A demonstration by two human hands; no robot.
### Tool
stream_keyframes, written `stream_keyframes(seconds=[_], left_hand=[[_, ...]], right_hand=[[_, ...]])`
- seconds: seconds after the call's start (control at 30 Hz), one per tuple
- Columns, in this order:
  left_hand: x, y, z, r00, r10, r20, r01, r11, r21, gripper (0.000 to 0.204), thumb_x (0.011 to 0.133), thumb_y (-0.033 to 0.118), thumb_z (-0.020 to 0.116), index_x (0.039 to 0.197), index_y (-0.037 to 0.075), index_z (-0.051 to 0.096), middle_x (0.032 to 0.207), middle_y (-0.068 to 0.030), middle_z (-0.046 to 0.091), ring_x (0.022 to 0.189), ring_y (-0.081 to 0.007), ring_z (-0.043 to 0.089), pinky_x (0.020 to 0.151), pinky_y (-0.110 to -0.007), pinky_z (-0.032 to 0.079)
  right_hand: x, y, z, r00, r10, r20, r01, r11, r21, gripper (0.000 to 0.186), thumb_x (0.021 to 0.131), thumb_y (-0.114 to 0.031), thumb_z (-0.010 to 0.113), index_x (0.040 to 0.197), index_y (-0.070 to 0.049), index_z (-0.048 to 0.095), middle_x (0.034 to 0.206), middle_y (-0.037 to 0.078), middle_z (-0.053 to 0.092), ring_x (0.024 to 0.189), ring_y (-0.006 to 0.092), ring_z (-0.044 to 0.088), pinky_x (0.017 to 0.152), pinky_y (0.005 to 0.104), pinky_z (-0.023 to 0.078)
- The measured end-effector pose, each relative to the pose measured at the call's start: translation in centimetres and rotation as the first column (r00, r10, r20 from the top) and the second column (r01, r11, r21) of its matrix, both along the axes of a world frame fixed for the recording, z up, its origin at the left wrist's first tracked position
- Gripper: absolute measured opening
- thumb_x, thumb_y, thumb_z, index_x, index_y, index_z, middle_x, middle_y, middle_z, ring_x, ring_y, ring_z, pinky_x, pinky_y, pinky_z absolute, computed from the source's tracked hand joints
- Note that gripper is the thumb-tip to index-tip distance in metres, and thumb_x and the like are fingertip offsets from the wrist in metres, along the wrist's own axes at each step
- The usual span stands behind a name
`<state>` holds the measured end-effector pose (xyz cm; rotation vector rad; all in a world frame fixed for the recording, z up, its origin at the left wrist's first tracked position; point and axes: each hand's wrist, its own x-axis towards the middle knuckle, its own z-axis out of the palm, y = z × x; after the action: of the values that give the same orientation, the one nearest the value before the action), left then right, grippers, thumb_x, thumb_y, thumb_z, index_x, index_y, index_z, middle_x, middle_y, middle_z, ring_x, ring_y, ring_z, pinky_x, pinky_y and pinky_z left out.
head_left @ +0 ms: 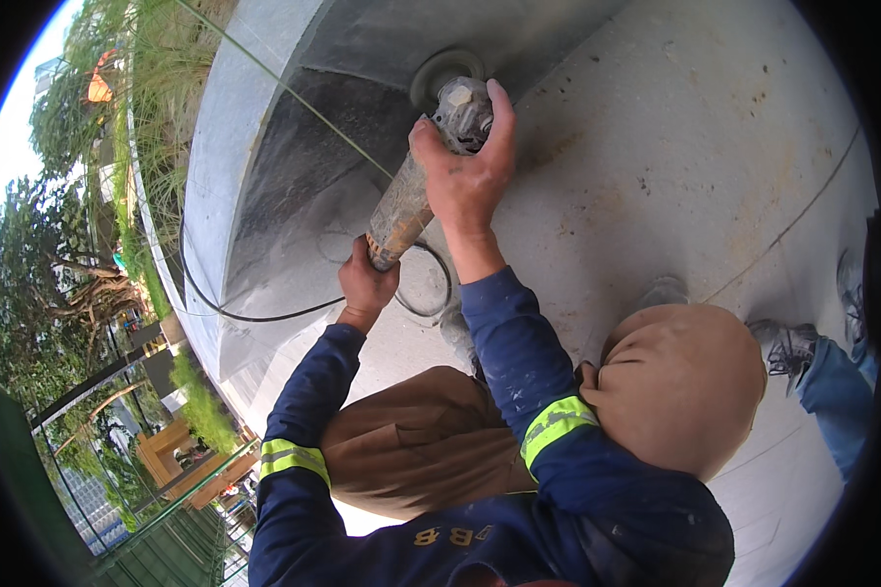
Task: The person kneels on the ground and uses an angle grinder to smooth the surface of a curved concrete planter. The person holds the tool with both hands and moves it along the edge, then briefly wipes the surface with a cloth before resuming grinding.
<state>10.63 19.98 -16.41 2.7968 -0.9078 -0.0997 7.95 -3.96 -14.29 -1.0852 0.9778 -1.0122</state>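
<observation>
An angle grinder (396, 220), its body dusty and rust-stained, lies diagonally across the upper middle. My left hand (370, 289) is closed round its rear end, and my right hand (465, 181) grips it just behind the metal gear head (460, 108). The round disc (431, 68) is at the dark grey vertical face of a concrete ledge (343, 108); whether it touches cannot be made out. A black power cable (264, 318) runs from the tool's rear in loops and off to the left.
Grey concrete floor (695, 147) surrounds my bent knees (675, 382). Another person's shoe (791, 347) and jeans leg (832, 406) are at the right. Long grass blades (166, 88) hang over the ledge at upper left, with trees (49, 293) and a green railing (166, 514) beyond.
</observation>
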Motion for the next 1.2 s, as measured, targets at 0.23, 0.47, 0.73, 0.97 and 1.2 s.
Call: stream_keyframes(seconds=[0.23,0.47,0.73,0.97,1.2], left_hand=[[0.3,0.1,0.4,1.0,0.006,0.02,-0.005,0.998,-0.059,0.045,0.072,0.016,0.077,0.109,0.008,0.053,0.08,-0.0197,0.069,0.072,-0.0442,0.067,0.061,-0.049,0.053],[-0.2,0.5,0.6,1.0,0.027,-0.014,-0.027,1.0,-0.007,0.045,0.073,0.017,0.077,0.109,0.007,0.052,0.082,-0.0201,0.069,0.074,-0.0441,0.067,0.061,-0.048,0.054],[0.6,1.7,-1.3,0.999,-0.001,0.048,0.002,0.999,-0.034,0.046,0.074,0.017,0.079,0.11,0.007,0.053,0.086,-0.0195,0.069,0.075,-0.0436,0.068,0.061,-0.048,0.054],[-0.2,1.0,-3.9,0.999,-0.027,-0.04,0.032,0.989,0.148,0.044,0.075,0.021,0.074,0.112,0.009,0.054,0.079,-0.02,0.069,0.07,-0.0426,0.067,0.061,-0.051,0.054],[-0.6,1.1,-3.9,0.999,0.03,-0.036,-0.028,0.998,0.05,0.043,0.076,0.021,0.074,0.111,0.008,0.054,0.079,-0.0198,0.069,0.07,-0.0422,0.067,0.06,-0.051,0.054]], right_hand=[[-0.2,0.1,2.0,1.0,-0.015,-0.004,0.014,0.994,-0.112,0.078,0.074,-0.015,0.083,0.14,0.0,0.044,0.121,0.018,0.057,0.106,0.0289,0.06,0.092,0.0399,0.051],[-0.2,0.6,1.5,1.0,0.022,-0.018,-0.023,0.999,-0.039,0.077,0.075,-0.013,0.083,0.14,0.002,0.044,0.123,0.018,0.058,0.105,0.0258,0.061,0.094,0.0379,0.05],[0.4,1.8,-1.1,0.995,0.003,0.1,-0.001,1.0,-0.019,0.079,0.072,-0.016,0.082,0.141,-0.003,0.045,0.12,0.019,0.057,0.107,0.0335,0.061,0.094,0.0433,0.05],[-0.8,0.5,-7.3,0.998,0.039,-0.047,-0.03,0.984,0.174,0.081,0.075,-0.019,0.082,0.142,0.002,0.042,0.133,0.023,0.054,0.12,0.035,0.056,0.103,0.0432,0.045],[-0.5,1.0,-5.2,0.998,0.025,-0.057,-0.024,1.0,0.019,0.08,0.074,-0.018,0.082,0.141,0.002,0.044,0.133,0.023,0.054,0.121,0.0349,0.056,0.104,0.0434,0.045]])
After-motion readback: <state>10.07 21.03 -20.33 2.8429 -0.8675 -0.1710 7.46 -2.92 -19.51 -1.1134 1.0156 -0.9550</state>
